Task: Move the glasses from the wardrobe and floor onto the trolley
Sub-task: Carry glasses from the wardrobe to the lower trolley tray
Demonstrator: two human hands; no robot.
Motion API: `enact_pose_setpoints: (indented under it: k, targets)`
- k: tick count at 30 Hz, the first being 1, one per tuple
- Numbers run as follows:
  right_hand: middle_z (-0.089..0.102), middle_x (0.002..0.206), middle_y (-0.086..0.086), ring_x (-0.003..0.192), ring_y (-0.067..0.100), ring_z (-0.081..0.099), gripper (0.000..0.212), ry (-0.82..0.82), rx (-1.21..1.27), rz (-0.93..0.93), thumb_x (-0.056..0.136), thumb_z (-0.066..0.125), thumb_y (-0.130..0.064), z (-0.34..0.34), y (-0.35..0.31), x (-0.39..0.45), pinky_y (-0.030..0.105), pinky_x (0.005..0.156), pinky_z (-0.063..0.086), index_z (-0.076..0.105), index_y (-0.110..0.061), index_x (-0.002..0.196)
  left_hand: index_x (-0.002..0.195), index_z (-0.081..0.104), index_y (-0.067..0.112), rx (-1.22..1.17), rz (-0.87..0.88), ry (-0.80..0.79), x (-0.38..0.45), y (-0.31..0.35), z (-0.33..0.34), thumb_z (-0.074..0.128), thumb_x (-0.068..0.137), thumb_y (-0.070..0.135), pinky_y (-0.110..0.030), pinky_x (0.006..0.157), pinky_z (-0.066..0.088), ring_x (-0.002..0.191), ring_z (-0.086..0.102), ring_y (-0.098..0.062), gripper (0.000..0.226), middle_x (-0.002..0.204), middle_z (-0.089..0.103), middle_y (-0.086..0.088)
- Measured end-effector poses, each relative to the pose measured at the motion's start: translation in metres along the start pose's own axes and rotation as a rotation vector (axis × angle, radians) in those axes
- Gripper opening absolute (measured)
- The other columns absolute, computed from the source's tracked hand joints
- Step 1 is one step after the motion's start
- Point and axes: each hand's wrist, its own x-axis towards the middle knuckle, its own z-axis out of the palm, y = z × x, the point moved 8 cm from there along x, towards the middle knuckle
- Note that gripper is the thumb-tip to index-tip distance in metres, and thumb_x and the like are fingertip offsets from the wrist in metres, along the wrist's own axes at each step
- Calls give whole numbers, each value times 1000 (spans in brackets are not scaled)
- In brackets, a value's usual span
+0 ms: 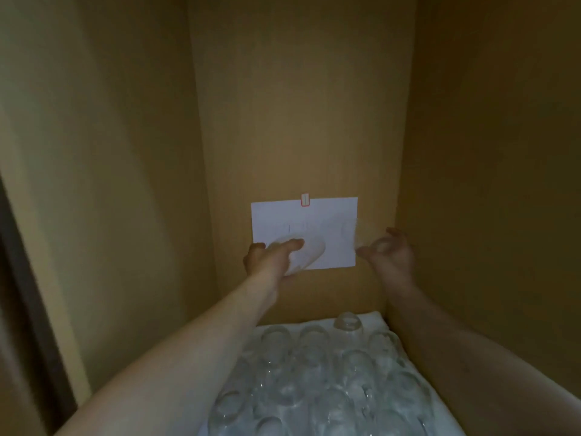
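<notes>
Inside the dim wooden wardrobe, my left hand [270, 258] grips a clear glass [306, 251], held tilted in front of a white paper on the back wall. My right hand [391, 251] holds a second clear glass [356, 234], raised at about the same height. Both glasses are blurred and hard to make out. Below my arms, several clear glasses [314, 372] stand upside down in rows on a white cloth [375, 320] on the shelf. One upturned glass [347, 322] stands alone at the back of the rows.
A white sheet of paper [283, 218] is taped to the wardrobe's back wall [298, 121]. The side walls [125, 184] close in on left and right. A dark door edge [28, 278] runs down the far left.
</notes>
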Motion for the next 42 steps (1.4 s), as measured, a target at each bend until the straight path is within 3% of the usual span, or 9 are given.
enact_pose_setpoints:
  k: [4, 8, 12, 16, 19, 23, 28, 32, 42]
  targets:
    - [66, 95, 0, 82, 4, 69, 82, 16, 252, 45, 66, 92, -8, -7, -16, -28, 27, 80, 51, 38, -32, 123, 127, 60, 7, -264, -111, -154, -26, -1, 7, 83, 81, 23, -51, 86, 61, 100, 64, -34, 54, 111, 57, -12]
    - [69, 80, -5, 86, 15, 73, 56, -65, 561, 168, 68, 92, -13, -8, -24, -61, 31, 78, 55, 49, -28, 101, 110, 60, 4, -530, -204, -282, -53, -7, 13, 80, 83, 13, -51, 99, 54, 79, 58, -29, 34, 102, 50, -16]
    - [59, 71, 2, 66, 15, 59, 52, -172, 824, 343, 65, 90, -31, -10, -33, -95, 40, 96, 56, 70, -11, 109, 105, 61, 7, -654, -233, -362, -76, -9, 15, 83, 81, 17, -52, 100, 54, 103, 61, -35, 34, 118, 49, -19]
    - [52, 98, 14, 78, 21, 52, 72, -231, 921, 330, 73, 84, -24, -25, -42, -127, 45, 104, 52, 58, -16, 140, 111, 63, 8, -647, -228, -443, -94, -12, 16, 89, 70, 21, -51, 102, 53, 124, 58, -38, 51, 138, 50, -20]
    - [73, 84, 9, 81, 20, 73, 52, -203, 916, 334, 73, 83, -23, -43, -49, -157, 42, 100, 52, 69, -12, 122, 112, 65, 7, -681, -282, -478, -113, -21, 20, 89, 61, 18, -50, 100, 55, 115, 64, -35, 57, 141, 53, -23]
    - [74, 120, 6, 109, 21, 71, 19, -198, 851, 326, 82, 78, -28, -72, -59, -189, 33, 82, 57, 80, -21, 99, 109, 68, 11, -632, -316, -485, -136, -36, 30, 92, 55, 26, -47, 86, 61, 105, 69, -33, 61, 121, 66, -20]
    - [66, 120, 3, 91, 19, 66, 66, -266, 780, 265, 82, 79, -12, -113, -79, -200, 40, 99, 50, 55, -12, 142, 110, 69, 21, -512, -258, -546, -161, -30, 54, 90, 67, 36, -38, 82, 58, 102, 65, -26, 50, 113, 68, -10]
    - [65, 98, 14, 64, 18, 64, 75, -340, 699, 255, 70, 88, -2, -143, -92, -208, 37, 69, 61, 56, -4, 137, 106, 72, 19, -441, -243, -666, -184, -21, 76, 95, 57, 33, -41, 87, 61, 69, 70, -19, 56, 88, 77, -7]
    - [55, 139, 20, 114, 30, 61, 73, -439, 697, 95, 80, 77, -12, -225, -110, -221, 40, 93, 52, 48, -15, 147, 105, 77, 14, -453, -191, -948, -253, -18, 146, 87, 73, 35, -44, 81, 60, 78, 73, -27, 39, 100, 76, -9]
